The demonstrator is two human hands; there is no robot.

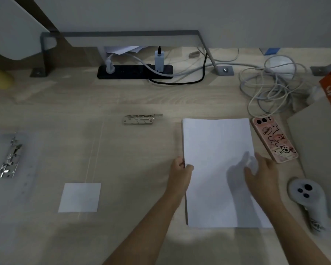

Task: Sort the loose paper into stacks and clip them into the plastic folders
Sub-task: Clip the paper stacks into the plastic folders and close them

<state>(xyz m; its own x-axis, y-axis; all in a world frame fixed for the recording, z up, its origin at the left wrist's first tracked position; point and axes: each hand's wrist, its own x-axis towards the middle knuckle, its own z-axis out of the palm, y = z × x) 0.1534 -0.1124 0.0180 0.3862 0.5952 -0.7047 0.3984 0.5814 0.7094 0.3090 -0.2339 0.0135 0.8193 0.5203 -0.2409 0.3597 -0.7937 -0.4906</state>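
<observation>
The main risk is the paper stack [216, 150] fanning out. The left hand [180, 173] pinches only its left edge, thumb on top and fingers tucked at the side, so lifting from that one edge would likely let the lower sheets slide and skew. The right hand [262, 175] hovers over the stack's right side with fingers spread, holding nothing (it is blurred, so I cannot tell whether it touches the top sheet). An outward sweep from there could knock the pink-cased phone [273, 140], which lies just beside the stack's right edge, or the white controller [306, 194] near the desk's front right. The clear plastic folders are hard to make out against the wood. A stack set down askew could miss the metal clip [139, 119] of the middle one, or the second clip [10, 157] on the one at the desk's left edge.

The stack lies right of the desk's middle, towards the front edge. It is plain white and blank on top, several sheets thick along its left side, with squared edges and flat corners.
</observation>
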